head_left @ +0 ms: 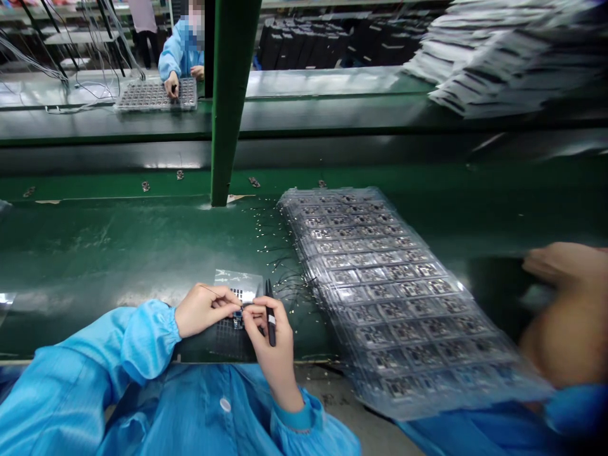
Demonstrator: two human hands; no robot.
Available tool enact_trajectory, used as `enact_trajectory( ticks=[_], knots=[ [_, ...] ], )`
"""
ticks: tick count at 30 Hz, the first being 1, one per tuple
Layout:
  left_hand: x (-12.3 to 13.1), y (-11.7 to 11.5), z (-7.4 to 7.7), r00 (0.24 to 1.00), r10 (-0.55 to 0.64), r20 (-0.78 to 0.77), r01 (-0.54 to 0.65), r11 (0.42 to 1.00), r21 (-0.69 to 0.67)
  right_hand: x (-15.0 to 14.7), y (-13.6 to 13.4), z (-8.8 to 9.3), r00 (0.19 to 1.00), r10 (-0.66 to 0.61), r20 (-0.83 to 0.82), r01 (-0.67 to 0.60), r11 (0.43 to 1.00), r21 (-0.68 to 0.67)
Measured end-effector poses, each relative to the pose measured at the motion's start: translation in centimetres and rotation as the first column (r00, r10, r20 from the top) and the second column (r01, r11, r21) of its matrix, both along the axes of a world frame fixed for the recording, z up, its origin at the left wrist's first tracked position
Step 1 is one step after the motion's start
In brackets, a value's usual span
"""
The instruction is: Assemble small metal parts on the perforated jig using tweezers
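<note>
My left hand (203,310) is closed, with thumb and forefinger pinched at the edge of a small circuit board (237,322). A thin dark wire arcs above its fingers. My right hand (275,335) is closed too, holding black tweezers (270,313) that point up and away from me. Its thumb and fingertips meet at the board's other side; what they pinch there is too small to make out. Beneath the hands lies a clear plastic sheet (237,277) with dark squares on it.
To my right, stacked clear trays (380,272) hold rows of small boards, with thin wires trailing from the left side. A green post (232,101) rises ahead. Loose boards (145,186) lie beyond. A co-worker's blurred arm (565,310) is at right; another person (178,54) works across.
</note>
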State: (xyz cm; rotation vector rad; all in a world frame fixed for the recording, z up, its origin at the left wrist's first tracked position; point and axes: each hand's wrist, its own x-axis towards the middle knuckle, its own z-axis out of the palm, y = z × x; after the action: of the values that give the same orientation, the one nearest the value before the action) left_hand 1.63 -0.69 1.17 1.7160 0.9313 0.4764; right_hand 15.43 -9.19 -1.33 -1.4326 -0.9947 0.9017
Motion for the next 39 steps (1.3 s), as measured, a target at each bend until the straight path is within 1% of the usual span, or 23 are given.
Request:
enact_trajectory(
  ticks=[8, 12, 14, 17, 18, 20, 23, 26, 27, 29, 31, 33, 36, 39],
  knots=[
    [0.3, 0.0, 0.3, 0.994, -0.049, -0.100, 0.051, 0.999, 0.016, -0.2, 0.0, 0.2, 0.999, 0.004, 0.032, -0.006, 0.999, 0.041],
    [0.4, -0.1, 0.5, 0.992, -0.062, -0.113, 0.058, 0.998, -0.039, -0.2, 0.0, 0.1, 0.999, 0.020, 0.033, -0.022, 0.999, 0.035],
    [0.3, 0.1, 0.5, 0.994, -0.044, -0.097, 0.037, 0.997, -0.075, -0.1, -0.1, -0.1, 1.000, 0.013, -0.013, -0.012, 0.999, 0.032],
    [0.0, 0.8, 0.3, 0.996, 0.032, -0.080, -0.035, 0.998, -0.044, 0.3, 0.0, -0.4, 0.989, -0.070, -0.132, 0.074, 0.997, 0.022],
    [-0.1, 1.1, 0.2, 0.996, 0.051, -0.073, -0.053, 0.998, -0.027, 0.4, 0.2, -0.4, 0.981, -0.094, -0.167, 0.098, 0.995, 0.015],
    [-0.4, 1.6, 0.0, 0.996, 0.069, -0.051, -0.070, 0.997, -0.019, 0.7, 1.1, -0.4, 0.972, -0.102, -0.213, 0.107, 0.994, 0.012],
    [-0.6, 2.2, -0.2, 0.996, 0.090, -0.022, -0.091, 0.995, -0.042, 1.0, 3.1, -0.1, 0.971, -0.046, -0.233, 0.055, 0.998, 0.033],
    [-0.6, 2.0, 0.0, 0.993, 0.117, -0.013, -0.118, 0.991, -0.056, 1.1, 5.0, 0.0, 0.971, 0.019, -0.240, -0.009, 0.999, 0.045],
    [-0.5, 1.8, 0.1, 0.994, 0.105, -0.006, -0.105, 0.993, -0.060, 1.2, 5.3, 0.0, 0.971, 0.027, -0.238, -0.017, 0.999, 0.043],
    [-0.5, 1.4, 0.3, 1.000, 0.024, 0.002, -0.024, 0.998, -0.060, 1.4, 5.4, -0.2, 0.973, 0.002, -0.233, 0.003, 1.000, 0.023],
    [-0.4, 1.3, 0.5, 0.996, -0.086, -0.020, 0.085, 0.996, -0.038, 1.7, 4.7, -0.5, 0.968, -0.048, -0.248, 0.048, 0.999, -0.008],
    [-0.5, 1.7, 0.6, 0.984, -0.163, -0.071, 0.163, 0.987, 0.000, 2.1, 3.6, -0.7, 0.958, -0.078, -0.277, 0.070, 0.997, -0.039],
    [-1.0, 3.2, 0.5, 0.975, -0.197, -0.106, 0.200, 0.980, 0.014, 2.4, 1.7, -0.7, 0.959, -0.075, -0.274, 0.055, 0.995, -0.080],
    [-1.6, 4.5, 0.4, 0.981, -0.182, -0.070, 0.180, 0.983, -0.045, 2.0, 0.6, -0.4, 0.973, -0.060, -0.224, 0.038, 0.994, -0.101]
  ],
)
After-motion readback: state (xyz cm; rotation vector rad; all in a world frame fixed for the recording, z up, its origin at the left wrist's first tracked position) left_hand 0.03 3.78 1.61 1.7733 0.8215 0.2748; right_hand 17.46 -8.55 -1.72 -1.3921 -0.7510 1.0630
